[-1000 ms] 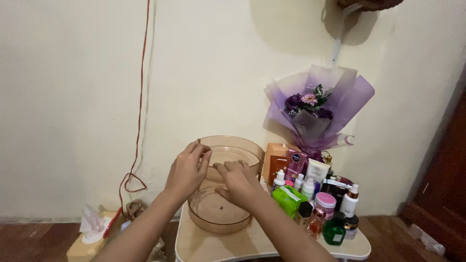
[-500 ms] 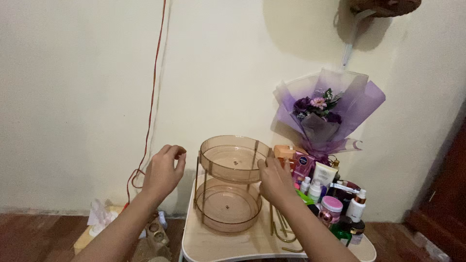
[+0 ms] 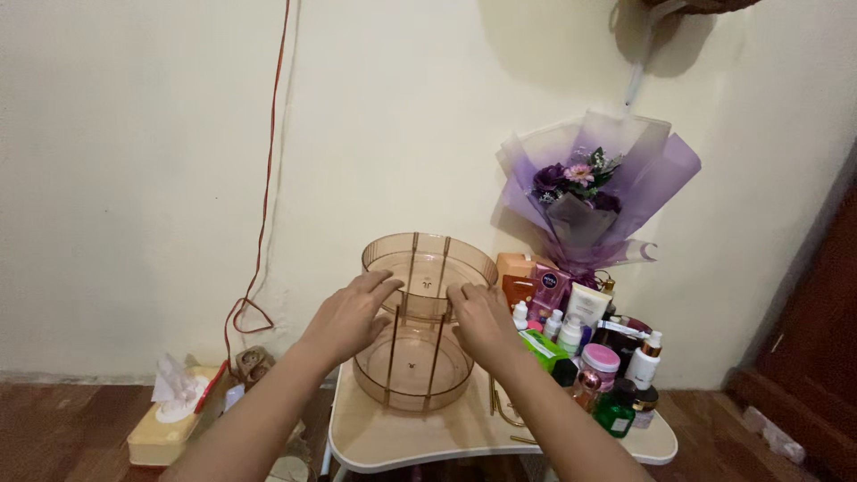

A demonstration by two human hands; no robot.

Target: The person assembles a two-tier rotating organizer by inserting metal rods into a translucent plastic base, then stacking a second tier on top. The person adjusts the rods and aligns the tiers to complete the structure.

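A clear brown two-tier round organizer (image 3: 420, 357) stands on a small cream table (image 3: 402, 437). My left hand (image 3: 346, 317) rests against the left side of its upper tray, fingers spread over the rim. My right hand (image 3: 482, 319) touches the right side of the same tray, fingers curled over the edge. Both hands flank the thin upright rods between the tiers.
Several cosmetic bottles, tubes and jars (image 3: 589, 357) crowd the table's right half. A purple wrapped bouquet (image 3: 589, 196) leans on the wall behind them. A tissue box (image 3: 170, 419) sits on the floor at left, below a red cord (image 3: 263, 178). A dark wooden door (image 3: 821, 339) is at right.
My left hand moved from beside the organizer to its upper tray. The view has come closer to the table.
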